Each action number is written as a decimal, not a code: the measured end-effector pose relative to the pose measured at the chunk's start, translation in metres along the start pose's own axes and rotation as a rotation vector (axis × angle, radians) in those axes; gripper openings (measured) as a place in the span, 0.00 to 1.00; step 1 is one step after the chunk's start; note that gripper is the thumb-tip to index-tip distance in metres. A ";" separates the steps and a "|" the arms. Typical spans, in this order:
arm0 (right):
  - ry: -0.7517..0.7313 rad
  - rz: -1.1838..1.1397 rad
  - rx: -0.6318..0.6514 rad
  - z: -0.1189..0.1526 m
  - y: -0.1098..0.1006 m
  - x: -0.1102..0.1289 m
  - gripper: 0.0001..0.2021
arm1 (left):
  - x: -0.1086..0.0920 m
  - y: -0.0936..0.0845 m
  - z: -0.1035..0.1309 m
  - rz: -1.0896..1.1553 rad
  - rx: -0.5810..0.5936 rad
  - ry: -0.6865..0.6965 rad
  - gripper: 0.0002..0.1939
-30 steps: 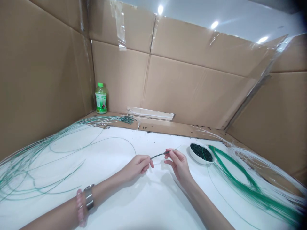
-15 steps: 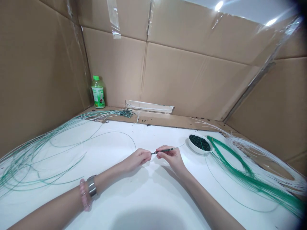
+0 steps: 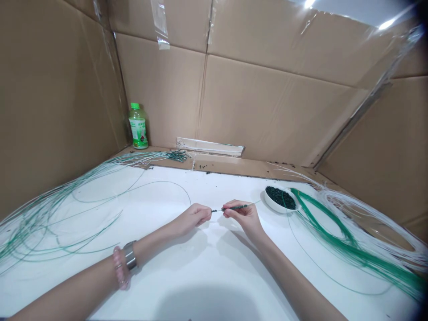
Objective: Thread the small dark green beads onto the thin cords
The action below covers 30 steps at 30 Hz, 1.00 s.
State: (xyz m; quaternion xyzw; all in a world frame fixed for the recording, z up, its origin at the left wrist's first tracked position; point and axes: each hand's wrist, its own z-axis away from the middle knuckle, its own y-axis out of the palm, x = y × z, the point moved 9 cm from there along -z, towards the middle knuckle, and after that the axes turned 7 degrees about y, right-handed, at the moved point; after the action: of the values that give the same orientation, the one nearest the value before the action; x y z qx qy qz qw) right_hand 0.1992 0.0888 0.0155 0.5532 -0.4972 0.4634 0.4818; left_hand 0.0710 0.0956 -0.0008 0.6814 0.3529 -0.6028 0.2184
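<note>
Over the middle of the white table my left hand [image 3: 195,217] is closed, pinching a thin green cord [image 3: 188,192] that loops out behind it to the left. A few dark beads [image 3: 214,211] show just past its fingertips. My right hand [image 3: 246,219] is closed too, with thumb and finger on a row of dark green beads [image 3: 239,207] threaded on the cord. A short stretch of bare cord spans the gap between the hands. Its thin end pokes out to the right, towards a white bowl [image 3: 278,208] of small dark beads [image 3: 280,197].
Right of the bowl lie a bundle of green cord [image 3: 347,240] and coils of white cord [image 3: 377,214]. Loose strung cords [image 3: 63,200] spread over the left side. A green bottle [image 3: 138,129] stands in the back corner by the cardboard walls [image 3: 250,107].
My right hand has shifted slightly right with its row of beads, widening the gap to my left hand. More bare cord shows between them. The view has tilted a little.
</note>
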 end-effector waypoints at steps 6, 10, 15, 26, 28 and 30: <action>0.049 0.047 0.074 0.002 0.018 -0.006 0.12 | 0.000 0.004 0.001 0.005 0.040 -0.005 0.17; 0.046 0.081 0.100 0.003 0.029 -0.005 0.07 | -0.001 0.009 0.004 0.006 0.075 -0.024 0.17; 0.018 0.128 0.056 0.004 0.026 0.001 0.04 | -0.002 0.010 0.004 -0.009 0.088 -0.036 0.18; -0.004 0.117 -0.020 0.003 0.013 0.004 0.06 | -0.002 0.004 0.003 -0.051 0.068 -0.027 0.18; -0.006 0.109 -0.019 0.003 0.011 0.005 0.06 | -0.002 0.004 0.003 -0.058 0.067 -0.024 0.18; -0.006 0.099 -0.012 0.003 0.010 0.005 0.06 | -0.002 0.003 0.003 -0.062 0.064 -0.021 0.18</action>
State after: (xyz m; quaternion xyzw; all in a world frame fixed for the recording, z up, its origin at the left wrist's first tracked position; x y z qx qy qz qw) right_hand 0.1892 0.0852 0.0205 0.5264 -0.5282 0.4818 0.4602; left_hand 0.0711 0.0908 0.0004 0.6703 0.3521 -0.6277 0.1812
